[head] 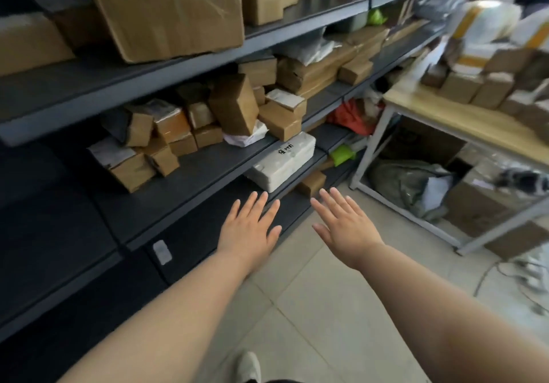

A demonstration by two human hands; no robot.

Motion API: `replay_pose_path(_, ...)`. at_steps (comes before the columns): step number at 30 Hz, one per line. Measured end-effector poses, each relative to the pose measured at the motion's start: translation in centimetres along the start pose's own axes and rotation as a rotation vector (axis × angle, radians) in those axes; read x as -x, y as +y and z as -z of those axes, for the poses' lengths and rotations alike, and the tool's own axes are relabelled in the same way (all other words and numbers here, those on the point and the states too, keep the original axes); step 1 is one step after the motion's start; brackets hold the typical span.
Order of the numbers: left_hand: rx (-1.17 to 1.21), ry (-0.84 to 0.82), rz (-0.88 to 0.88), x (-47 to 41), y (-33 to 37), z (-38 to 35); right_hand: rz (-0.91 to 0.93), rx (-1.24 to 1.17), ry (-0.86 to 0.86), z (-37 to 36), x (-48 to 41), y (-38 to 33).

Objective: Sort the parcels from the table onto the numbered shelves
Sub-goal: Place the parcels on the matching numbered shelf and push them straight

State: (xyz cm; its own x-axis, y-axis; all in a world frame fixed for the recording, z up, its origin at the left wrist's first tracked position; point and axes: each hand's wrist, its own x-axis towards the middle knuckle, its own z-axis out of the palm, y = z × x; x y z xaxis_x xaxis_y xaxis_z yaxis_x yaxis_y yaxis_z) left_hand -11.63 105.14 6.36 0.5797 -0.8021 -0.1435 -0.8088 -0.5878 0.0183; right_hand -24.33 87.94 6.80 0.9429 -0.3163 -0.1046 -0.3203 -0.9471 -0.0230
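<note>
My left hand and my right hand are both stretched out flat in front of me, fingers straight, holding nothing. They hover beside the dark metal shelving that runs along the left. Several brown cardboard parcels are heaped on the middle shelf. A white foam box with handwriting lies on the shelf below, just beyond my fingertips. More parcels are piled on the wooden table at the right.
A large cardboard box fills the upper shelf. Under the table lie a grey bag and cartons. A white label is stuck on the low shelf edge. The tiled floor runs between shelving and table, with my shoe on it.
</note>
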Motion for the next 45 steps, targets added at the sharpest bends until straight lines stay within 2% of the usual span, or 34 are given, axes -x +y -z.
replay_pose_path(6,-0.051,0.022,-0.260,-7.5,1.6,1.8,-0.304,-0.200,0.136,1.9,-0.3,3.3)
replay_pose_path(13,-0.024,0.076,-0.486,-15.5,8.9,4.9,-0.474,-0.266,0.227,2.4,0.4,10.2)
replay_pose_path(18,-0.006,0.170,-0.623,-22.5,15.7,6.7,-0.546,-0.284,0.281,3.1,-1.0,18.1)
replay_pose_path(28,0.078,0.183,-0.608,-36.7,30.3,10.2,-0.665,-0.301,0.228,5.1,-2.0,38.0)
replay_pose_path(35,0.044,0.150,-0.615,-43.4,37.0,10.5,-0.732,-0.343,0.232,5.0,-2.8,46.5)
replay_pose_path(45,0.047,0.111,-0.762,-56.8,46.6,10.7,-0.851,-0.261,0.217,4.9,-7.7,59.0)
